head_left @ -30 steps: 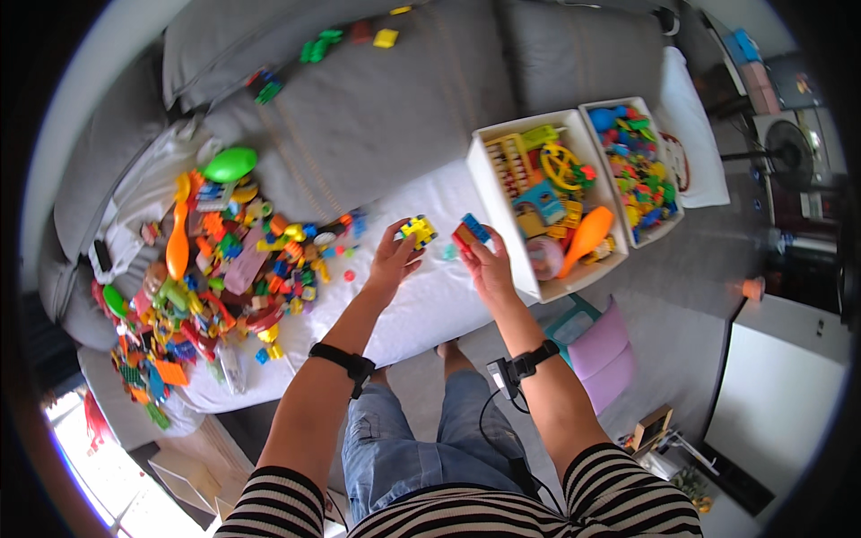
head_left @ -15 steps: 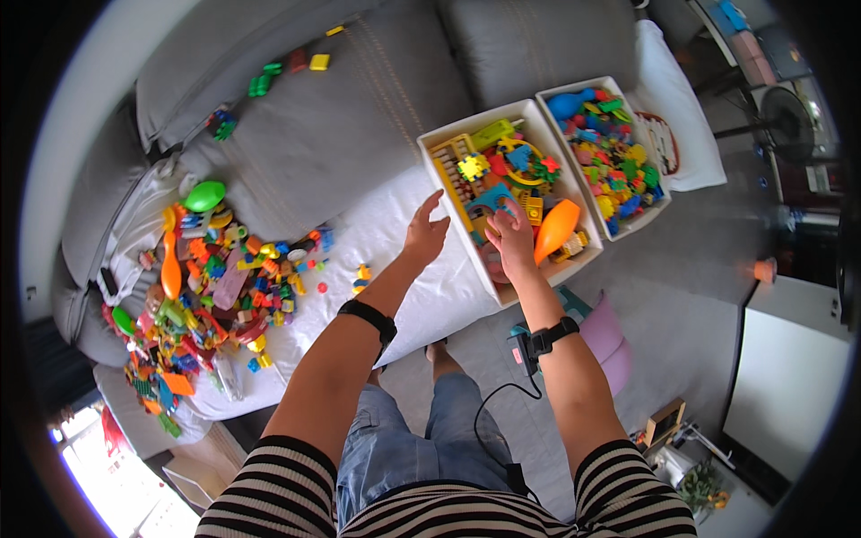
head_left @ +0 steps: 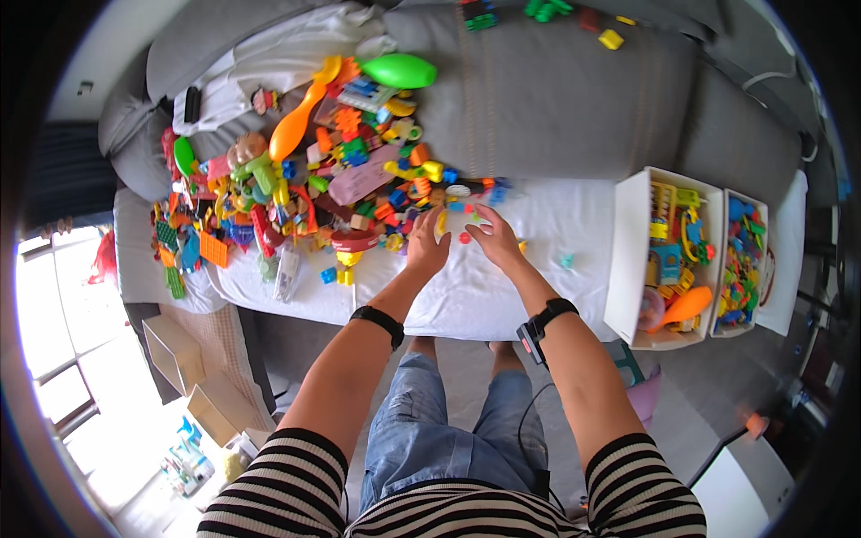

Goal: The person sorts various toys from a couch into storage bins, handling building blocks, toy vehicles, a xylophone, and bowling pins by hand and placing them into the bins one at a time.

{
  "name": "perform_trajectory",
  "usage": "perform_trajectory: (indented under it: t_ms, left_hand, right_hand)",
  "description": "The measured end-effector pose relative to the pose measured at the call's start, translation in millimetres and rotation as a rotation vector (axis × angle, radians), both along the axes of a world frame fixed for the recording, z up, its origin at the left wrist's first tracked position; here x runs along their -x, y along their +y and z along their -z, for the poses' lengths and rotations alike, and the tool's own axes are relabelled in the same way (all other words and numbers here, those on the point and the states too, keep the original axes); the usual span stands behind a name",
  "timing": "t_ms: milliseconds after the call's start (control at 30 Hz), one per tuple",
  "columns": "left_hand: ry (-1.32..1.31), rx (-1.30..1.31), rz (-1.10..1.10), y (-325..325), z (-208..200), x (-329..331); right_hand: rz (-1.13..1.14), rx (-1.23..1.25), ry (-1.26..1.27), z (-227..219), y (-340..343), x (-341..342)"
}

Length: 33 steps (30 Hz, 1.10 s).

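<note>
My left hand (head_left: 429, 246) is over the white sheet (head_left: 556, 300) at the right edge of a heap of toys, its thumb apart from its fingers. A small yellow piece (head_left: 441, 221) shows beside its fingertips. To the right, my right hand (head_left: 499, 244) hovers with fingers and thumb spread, nothing seen between them. Between the two hands lies a small red ball (head_left: 465, 238). The heap holds colourful building blocks, a pink elongated piece (head_left: 363, 177), an orange club-shaped toy (head_left: 298, 124) and a green oval toy (head_left: 399, 71).
At the right stand a white bin (head_left: 627, 260) of toys with an orange piece (head_left: 686, 308) on top, and a second filled bin (head_left: 760, 208). A teal piece (head_left: 567, 260) lies on the sheet. Several blocks, one yellow (head_left: 611, 39), rest on the grey sofa (head_left: 556, 108).
The view has turned left toward the heap. My right hand has left the white bin, and both hands have moved left, now close together at the heap's edge.
</note>
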<state>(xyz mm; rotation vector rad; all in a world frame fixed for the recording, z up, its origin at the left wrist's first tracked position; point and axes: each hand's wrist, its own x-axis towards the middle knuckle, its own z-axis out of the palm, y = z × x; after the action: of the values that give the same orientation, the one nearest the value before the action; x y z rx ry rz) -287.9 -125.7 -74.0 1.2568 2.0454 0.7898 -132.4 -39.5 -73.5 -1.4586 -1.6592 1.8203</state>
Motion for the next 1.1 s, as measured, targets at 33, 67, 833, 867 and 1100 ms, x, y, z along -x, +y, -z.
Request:
perform_trajectory:
  t_ms: [33,67,833,867,1100]
  left_hand:
    - [0.061,0.010,0.007,-13,10,20]
    - [0.124,0.082,-0.002,-17,15,26]
    - [0.081,0.289,0.085,5,33,63]
    - [0.064,0.202,0.070,-1,27,68]
    - [-0.833,-0.049,-0.200,-6,36,87]
  right_hand:
    - [-0.021,0.013,0.003,6,-8,21]
    - [-0.109,-0.154,-0.073,18,-12,30]
    - [0.074,-0.407,-0.192,78,-12,37]
    - [0.163,-0.331,-0.131,75,-16,37]
    - [0.402,0.407,0.272,57,-21,23]
